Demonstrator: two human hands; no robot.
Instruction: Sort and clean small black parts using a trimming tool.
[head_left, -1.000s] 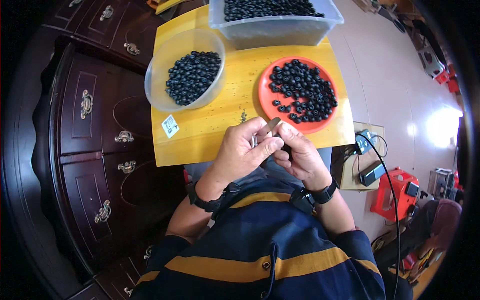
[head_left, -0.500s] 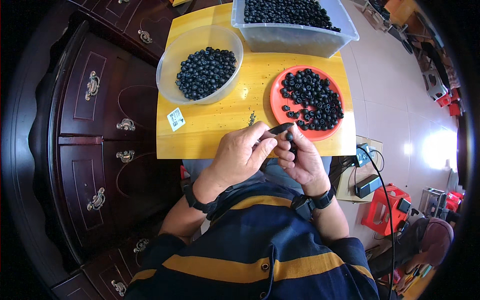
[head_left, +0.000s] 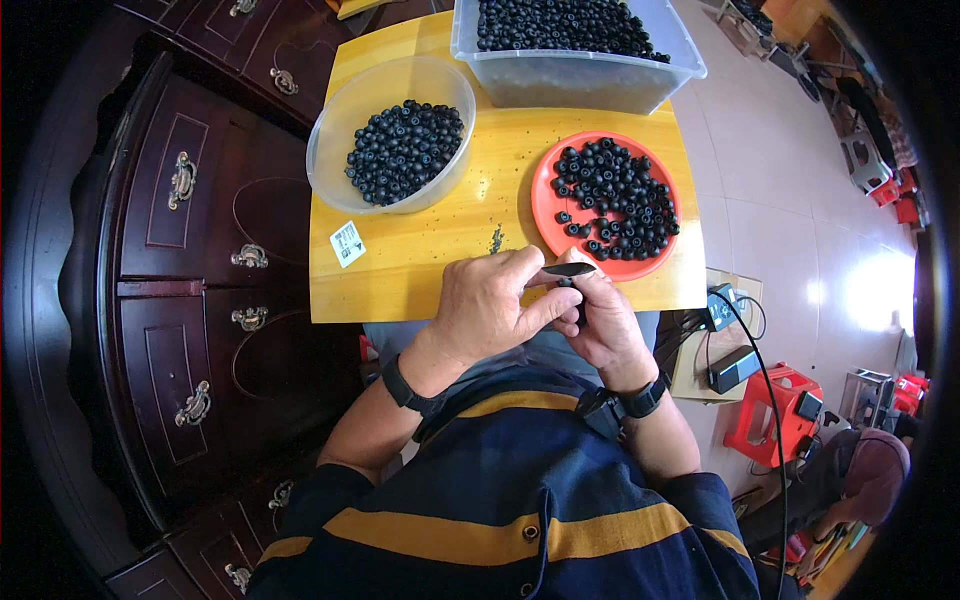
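Note:
My left hand (head_left: 480,305) pinches a dark, pointed, blade-like tool (head_left: 570,270) at the table's front edge; its handle is hidden by my fingers. Close against it, my right hand (head_left: 612,330) is closed around small round black parts, mostly covered by the fingers. The blade lies across the right thumb and fingertips, over the part there. Just beyond the hands sits a red-orange plate (head_left: 543,208) of loose black parts (head_left: 620,195), bead-like with a hole in the end. A round translucent tub (head_left: 330,120) at the left holds many more.
A large clear plastic bin (head_left: 580,85) full of black parts stands at the table's far edge. A white label (head_left: 347,244) and dark crumbs (head_left: 497,238) lie on the yellow table (head_left: 400,285). Dark wooden drawers (head_left: 175,330) border the left; a red stool (head_left: 775,410) and another person (head_left: 865,480) are at right.
My left hand has turned the blade so it lies flatter over the right fingertips. The two hands have drawn closer together, and the view has shifted slightly.

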